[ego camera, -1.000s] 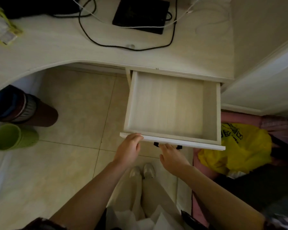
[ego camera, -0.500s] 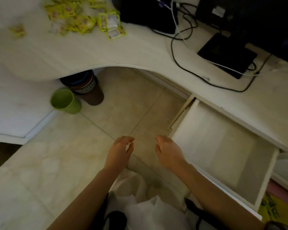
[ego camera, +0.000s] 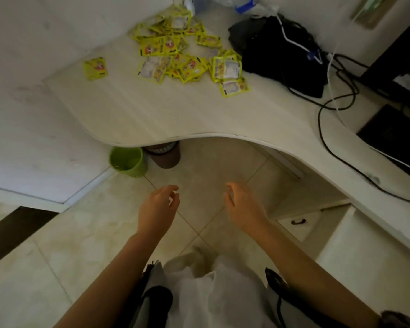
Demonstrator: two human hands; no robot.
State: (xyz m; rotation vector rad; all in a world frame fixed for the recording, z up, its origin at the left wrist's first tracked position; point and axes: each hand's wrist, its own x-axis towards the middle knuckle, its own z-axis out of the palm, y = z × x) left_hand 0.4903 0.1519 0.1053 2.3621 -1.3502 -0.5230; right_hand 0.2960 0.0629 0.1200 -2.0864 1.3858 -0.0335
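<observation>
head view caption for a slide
Left hand and right hand hover empty above the tiled floor before a curved desk strewn with yellow sachets

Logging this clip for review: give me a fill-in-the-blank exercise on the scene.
The left hand and the right hand each hold ____.
The packets scattered on the desk are mostly ____.
The floor bin beside the brown bin is ____.
Missing: nothing; yellow; green.

Curved pale desk over a tiled floor, dimly lit.
The whitewashed wood desk sweeps round a corner above cream floor tiles (grout lines run diagonally). A white wood-grain panel stands at left, with a dark band near it.
</observation>
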